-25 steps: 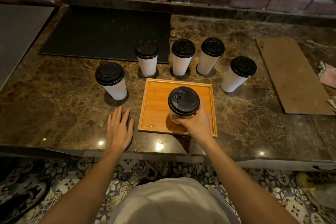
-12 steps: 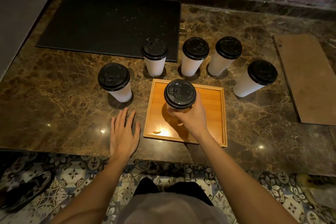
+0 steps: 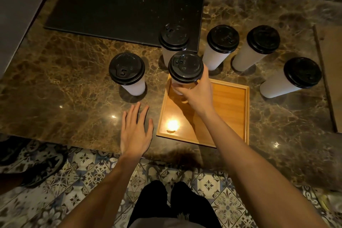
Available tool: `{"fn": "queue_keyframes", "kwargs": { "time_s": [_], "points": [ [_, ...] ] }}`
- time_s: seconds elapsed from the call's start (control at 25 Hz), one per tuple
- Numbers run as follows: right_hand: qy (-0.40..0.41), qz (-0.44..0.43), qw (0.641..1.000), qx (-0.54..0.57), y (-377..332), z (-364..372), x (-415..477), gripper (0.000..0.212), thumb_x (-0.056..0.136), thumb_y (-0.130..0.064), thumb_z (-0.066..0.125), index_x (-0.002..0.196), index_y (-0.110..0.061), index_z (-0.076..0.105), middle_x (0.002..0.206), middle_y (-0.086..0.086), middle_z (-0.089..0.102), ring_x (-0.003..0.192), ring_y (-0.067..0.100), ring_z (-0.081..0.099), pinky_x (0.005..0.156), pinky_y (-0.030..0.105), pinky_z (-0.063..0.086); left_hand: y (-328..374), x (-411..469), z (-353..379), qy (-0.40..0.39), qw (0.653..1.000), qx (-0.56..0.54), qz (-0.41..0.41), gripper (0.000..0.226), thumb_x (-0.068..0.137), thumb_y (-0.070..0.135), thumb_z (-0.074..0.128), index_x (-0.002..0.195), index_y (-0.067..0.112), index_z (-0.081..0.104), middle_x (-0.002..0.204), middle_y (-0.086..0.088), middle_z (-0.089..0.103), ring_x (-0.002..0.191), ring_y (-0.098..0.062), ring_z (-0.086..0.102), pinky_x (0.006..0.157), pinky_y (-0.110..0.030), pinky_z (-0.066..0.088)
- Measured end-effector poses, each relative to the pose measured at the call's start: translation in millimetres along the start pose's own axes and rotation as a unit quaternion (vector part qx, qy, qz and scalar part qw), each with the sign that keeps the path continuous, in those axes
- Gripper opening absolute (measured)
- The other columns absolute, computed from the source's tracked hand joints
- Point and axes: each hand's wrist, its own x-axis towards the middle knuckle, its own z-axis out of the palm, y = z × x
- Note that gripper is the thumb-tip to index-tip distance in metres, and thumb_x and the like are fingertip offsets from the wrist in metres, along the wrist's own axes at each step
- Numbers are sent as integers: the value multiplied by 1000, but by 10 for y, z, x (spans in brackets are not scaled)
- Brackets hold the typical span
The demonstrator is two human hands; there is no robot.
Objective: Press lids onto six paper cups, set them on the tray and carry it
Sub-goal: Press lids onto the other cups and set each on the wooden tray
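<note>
My right hand (image 3: pixel 196 91) grips a white paper cup with a black lid (image 3: pixel 185 66) at the far left corner of the wooden tray (image 3: pixel 229 116). Whether the cup's base touches the tray is hidden by my hand. My left hand (image 3: pixel 136 129) lies flat with straight fingers on the marble counter, left of the tray. Several other lidded white cups stand on the counter: one to the left (image 3: pixel 127 72), three behind the tray (image 3: pixel 174 40) (image 3: pixel 221 44) (image 3: pixel 259 45), and one to the right (image 3: pixel 294 77).
A black mat (image 3: pixel 120 2) lies at the back left of the marble counter (image 3: pixel 64 79). A brown board (image 3: pixel 331 72) lies at the right edge. The counter's front edge is close to me, with patterned floor tiles (image 3: pixel 88 172) and my legs below.
My right hand has carried the cup from the tray's near middle to its far left corner. The view has tilted downward. My left hand stays flat on the counter.
</note>
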Motion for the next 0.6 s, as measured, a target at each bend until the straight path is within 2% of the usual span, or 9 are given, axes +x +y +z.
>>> {"fn": "queue_keyframes", "kwargs": {
  "time_s": [0.12,0.24,0.32,0.4,0.44,0.48,0.52,0.6],
  "points": [
    [4,-4,1000,-9,-31,74,53,94,66,-35,89,142,-18,37,139,-1,54,132,15,47,107,42,45,0,5,21,5,1000,14,1,51,98,39,27,143,19,39,153,-7,32,144,-22,22,119,-39,6],
    [10,-11,1000,13,-43,116,20,104,69,-29,89,150,-14,27,149,3,43,139,14,39,114,38,39,-12,15,9,6,1000,12,0,51,97,39,27,143,19,39,153,-7,32,144,-21,22,119,-39,6],
    [78,10,996,42,-35,155,-181,106,70,-33,87,152,-16,21,153,3,32,136,8,37,112,33,40,0,15,11,11,1000,13,4,50,97,38,28,143,19,39,153,-7,33,144,-21,22,119,-39,8],
    [166,9,985,36,-42,273,-539,89,73,-43,82,143,-27,30,143,-4,33,121,6,43,99,37,50,10,22,12,10,1000,7,3,50,97,38,29,142,20,39,153,-7,33,143,-21,23,119,-40,10],
    [160,-14,986,31,-69,367,-709,79,74,-44,79,138,-30,34,136,-9,35,115,7,46,91,39,53,3,26,14,6,1000,7,1,50,97,37,30,143,19,38,153,-7,33,144,-21,23,119,-41,11],
    [120,-40,992,28,-98,480,-826,74,76,-44,77,136,-29,37,131,-11,37,113,7,47,87,39,53,-5,28,13,-3,1000,14,2,51,96,37,31,144,19,36,153,-8,31,144,-21,22,119,-42,12],
    [63,-57,996,25,-116,611,-882,75,77,-41,78,138,-23,39,132,-8,39,115,8,47,90,39,52,-21,30,10,-17,999,31,9,54,94,37,33,146,18,33,155,-8,28,145,-22,19,119,-44,12],
    [-56,-43,997,14,-155,849,-829,90,77,-39,81,147,-14,31,145,2,34,133,14,39,106,39,43,-63,39,12,-48,995,77,29,66,89,40,39,149,16,24,158,-11,19,147,-24,11,119,-44,7]
  ]
}}
